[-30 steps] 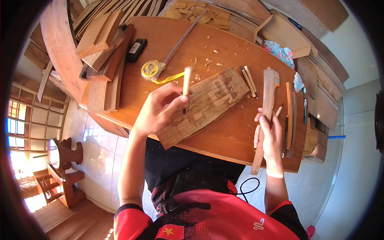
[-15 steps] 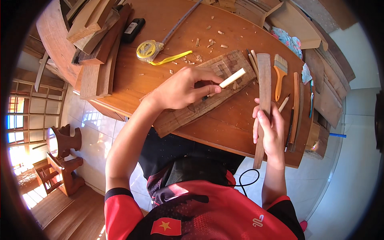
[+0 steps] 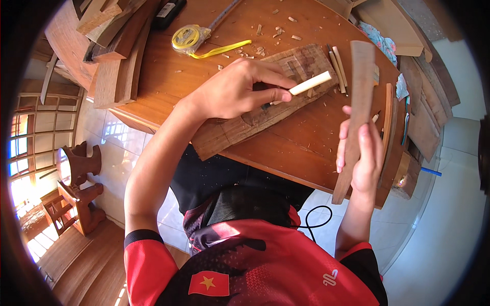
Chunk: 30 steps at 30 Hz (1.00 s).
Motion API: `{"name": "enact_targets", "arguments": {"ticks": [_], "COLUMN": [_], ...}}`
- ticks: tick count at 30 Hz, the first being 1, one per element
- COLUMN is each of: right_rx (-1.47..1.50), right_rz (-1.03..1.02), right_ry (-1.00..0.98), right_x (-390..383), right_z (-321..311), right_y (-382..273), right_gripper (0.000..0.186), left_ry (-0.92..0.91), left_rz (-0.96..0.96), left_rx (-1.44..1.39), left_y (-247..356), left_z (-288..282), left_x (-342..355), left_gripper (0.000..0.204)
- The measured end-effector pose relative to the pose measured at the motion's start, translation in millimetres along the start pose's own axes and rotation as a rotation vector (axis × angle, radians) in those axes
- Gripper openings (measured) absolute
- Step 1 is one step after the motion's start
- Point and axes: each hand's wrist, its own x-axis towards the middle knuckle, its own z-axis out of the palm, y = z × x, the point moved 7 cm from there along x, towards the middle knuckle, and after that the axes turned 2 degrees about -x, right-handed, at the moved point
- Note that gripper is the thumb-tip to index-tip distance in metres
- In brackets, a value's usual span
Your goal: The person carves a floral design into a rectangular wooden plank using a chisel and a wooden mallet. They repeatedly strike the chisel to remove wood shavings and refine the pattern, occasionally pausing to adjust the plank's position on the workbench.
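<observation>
My left hand [image 3: 240,92] is closed on a carving tool with a round, pale wooden handle [image 3: 314,81], slanting to the right over a carved rectangular board [image 3: 219,140]; its blade is mostly hidden by my fingers. My right hand [image 3: 365,158] grips a long flat wooden bar [image 3: 362,71], held upright right of the board, its top slightly blurred by motion. Two or more pale tool handles [image 3: 339,69] lie beside the board's right end. A paintbrush is mostly hidden behind the bar.
The wooden table [image 3: 158,81] carries a yellow tape measure [image 3: 189,38], shavings, a dark device [image 3: 166,13] and stacked planks [image 3: 115,76] at left. Slim sticks [image 3: 388,112] lie at right. Boards and a cloth [image 3: 377,41] are beyond. A wooden stool [image 3: 81,163] stands on the floor.
The pale handle has tipped from upright to slanting right as my left hand turned and moved right. My right hand has shifted the bar right and up. The view has shifted somewhat.
</observation>
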Motion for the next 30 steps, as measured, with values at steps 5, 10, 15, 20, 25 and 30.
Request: {"name": "enact_targets", "arguments": {"ticks": [5, 10, 15, 20, 25, 30], "right_rx": [-0.182, -0.029, -0.069, -0.120, -0.083, 0.022], "right_rz": [0.079, 0.083, 0.123, 0.231, 0.196, 0.170], "right_ry": [-0.117, 0.009, 0.007, -0.042, -0.007, 0.092], "right_x": [-8.8, -15.3, -16.5, -19.9, -21.8, -23.5], "right_z": [6.8, -11.2, -13.7, -7.4, -8.0, -19.2], "right_y": [-2.4, -4.6, 3.1, 17.7, 21.4, 19.0], "right_gripper": [0.055, 0.053, 0.052, 0.051, 0.052, 0.056], "left_ry": [0.021, 0.014, -0.016, -0.073, -0.079, -0.084], "left_rz": [0.131, 0.204, 0.241, 0.217, 0.208, 0.176], "left_rx": [0.052, 0.108, 0.142, 0.173, 0.155, 0.143], "left_y": [1.1, 3.3, 2.8, 0.2, -2.6, -0.6], "left_z": [0.2, 3.9, 3.7, 8.9, 8.8, 8.4], "left_x": [0.6, 1.6, 6.3, 12.3, 13.0, 12.1], "left_gripper": [0.025, 0.025, 0.027, 0.030, 0.029, 0.029]}}
